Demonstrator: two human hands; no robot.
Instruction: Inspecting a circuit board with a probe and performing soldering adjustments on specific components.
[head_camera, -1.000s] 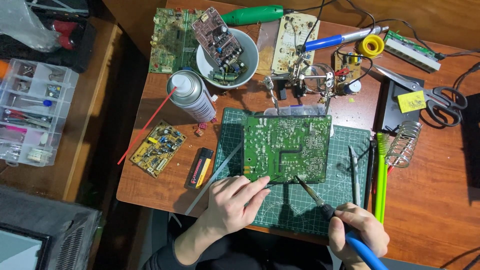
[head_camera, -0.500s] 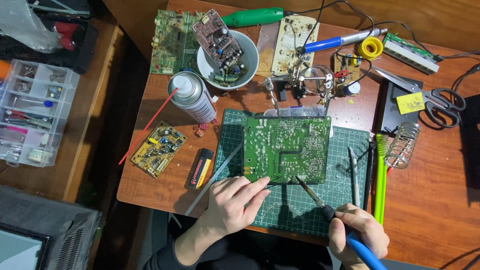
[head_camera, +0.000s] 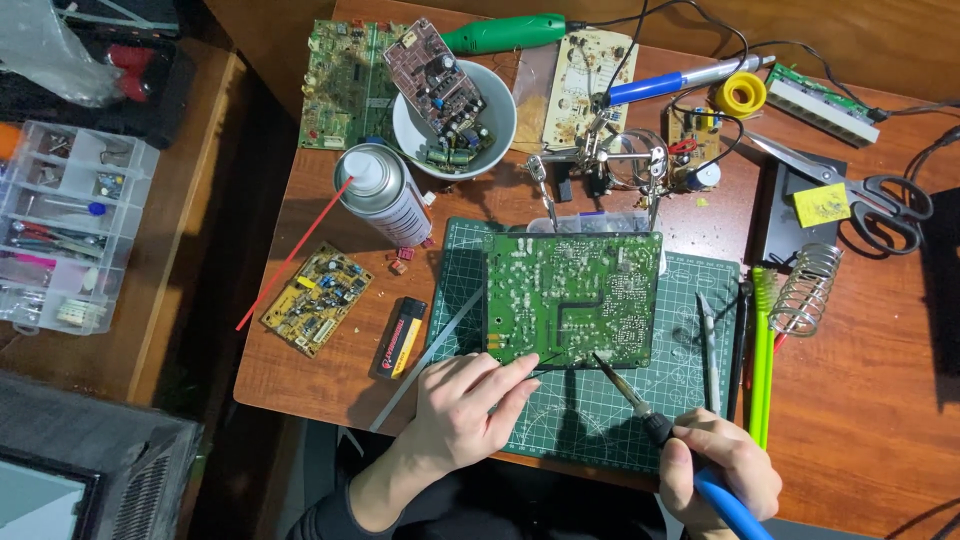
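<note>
Head view: soldering at the counter.
Board: green circuit board on cutting mat, centre.
Left hand: grip pinched on thin solder wire at board's near edge.
Right hand: grip clamped on soldering iron, tip touching the near edge.
Progress: joint apparently under way; completion cannot be told.

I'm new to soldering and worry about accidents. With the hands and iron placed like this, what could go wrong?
1. The left hand has its fingertips at the near edge of the green circuit board, close to the soldering iron tip held by the right hand; a slip could burn them.
2. The spray can and lighter lie close to the work; both may be flammable.
3. The board seems to lie loose on the cutting mat, so it might shift.
</note>
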